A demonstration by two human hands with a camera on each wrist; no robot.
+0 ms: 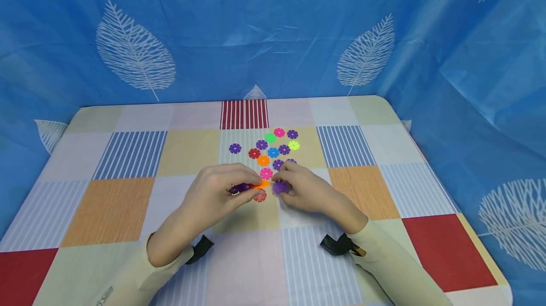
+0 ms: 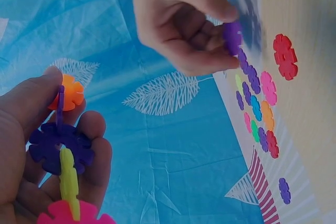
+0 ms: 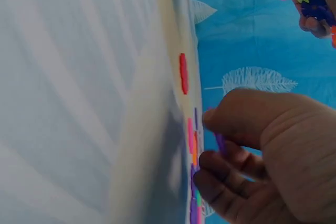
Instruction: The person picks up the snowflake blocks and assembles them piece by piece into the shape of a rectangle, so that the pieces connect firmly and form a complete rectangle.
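Note:
My left hand point(image 1: 219, 185) holds a chain of interlocked notched plastic discs. In the left wrist view its orange disc point(image 2: 75, 93) is at the fingertips. Behind it come an edge-on purple disc point(image 2: 60, 106), a dark purple disc point(image 2: 44, 148), a yellow disc point(image 2: 68, 179) and a pink disc point(image 2: 76, 214). Just to the right, my right hand point(image 1: 311, 190) pinches a single purple disc point(image 1: 279, 187) between thumb and fingers, apart from the chain. Below the orange end, a red disc point(image 1: 260, 197) lies on the table.
Loose discs lie in a group beyond the hands, among them a pink disc point(image 1: 266, 174), a blue disc point(image 1: 273, 153) and a green disc point(image 1: 270, 138). One purple disc point(image 1: 235, 148) sits off to the left. A blue curtain point(image 1: 264, 36) hangs behind the patchwork-covered table point(image 1: 179, 154).

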